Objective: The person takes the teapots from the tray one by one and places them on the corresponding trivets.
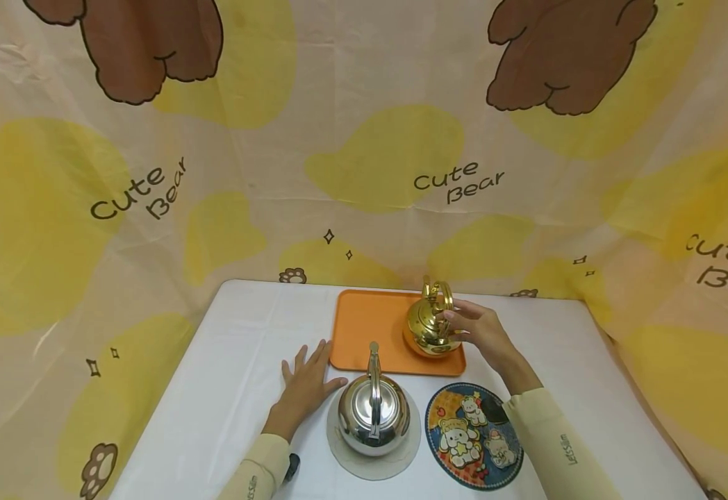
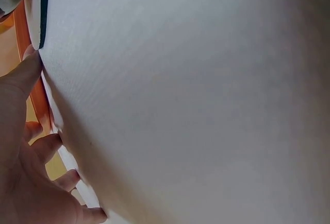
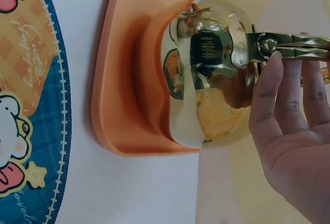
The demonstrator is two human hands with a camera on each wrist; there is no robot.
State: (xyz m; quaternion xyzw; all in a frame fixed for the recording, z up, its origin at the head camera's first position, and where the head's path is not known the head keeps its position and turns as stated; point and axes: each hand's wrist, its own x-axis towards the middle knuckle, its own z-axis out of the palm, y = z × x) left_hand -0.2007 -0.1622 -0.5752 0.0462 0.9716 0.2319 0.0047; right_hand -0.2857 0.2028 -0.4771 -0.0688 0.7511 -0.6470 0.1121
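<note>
A gold kettle (image 1: 429,326) stands on the right part of an orange tray (image 1: 364,326). My right hand (image 1: 479,333) grips its raised handle (image 3: 294,46) from the right side; in the right wrist view fingers lie both before and behind the handle. With fingers spread, my left hand (image 1: 304,389) rests on the white table, its fingertips by the tray's left edge. The left thumb (image 2: 26,72) points toward a silver kettle (image 1: 373,417), which sits on a round pale mat (image 1: 373,471) in front of the tray. No hand is on the silver kettle.
A round blue mat with cartoon animals (image 1: 473,437) lies right of the silver kettle, close to my right sleeve (image 1: 554,437). A patterned cloth (image 1: 364,160) hangs behind the white table (image 1: 245,333).
</note>
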